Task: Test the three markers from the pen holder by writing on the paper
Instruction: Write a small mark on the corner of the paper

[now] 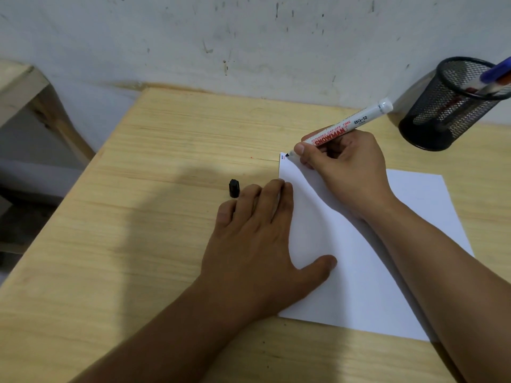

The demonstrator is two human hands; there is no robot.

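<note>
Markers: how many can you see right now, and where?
3: one marker in the right hand, tip at the paper's corner; a blue-capped one and a red one in the pen holder. The mesh may hide more.

- Soft, even indoor light; nothing glares, and the paper (359, 272) reads faintly bluish
- My head and shoulders throw a broad soft shadow on the desk (138, 217), left of my left hand (257, 239)
- My right arm (442, 272) shades the paper beside it
- Centre is sharp, the marker (348, 125) print readable
- Edges bow and soften; the holder (448, 106) leans outward
</note>
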